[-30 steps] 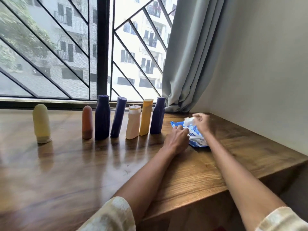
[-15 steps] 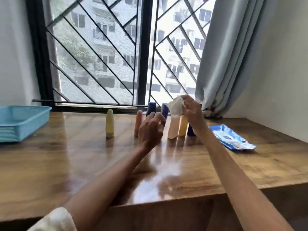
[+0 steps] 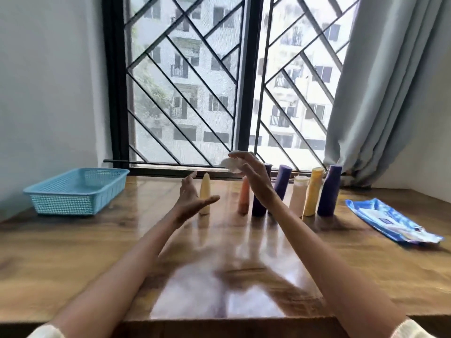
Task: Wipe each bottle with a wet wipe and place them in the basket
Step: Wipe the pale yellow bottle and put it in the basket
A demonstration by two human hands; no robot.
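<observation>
1. My right hand (image 3: pixel 253 176) is raised above the row of bottles, fingers curled around a crumpled white wipe (image 3: pixel 230 164).
2. My left hand (image 3: pixel 192 198) is spread wide and holds nothing; its thumb and fingers reach toward the yellow bottle (image 3: pixel 205 197) without closing on it.
3. To the right of that bottle stand an orange bottle (image 3: pixel 244 198), two purple ones partly behind my right wrist, a peach bottle (image 3: pixel 299 195), a mustard bottle (image 3: pixel 312 191) and another purple bottle (image 3: pixel 329 190), all upright on the wooden surface (image 3: pixel 97 252) near the window.
4. The blue basket (image 3: pixel 75 191) sits at the far left, well apart from the bottles.
5. The blue wipe pack (image 3: pixel 390 220) lies flat at the far right.
</observation>
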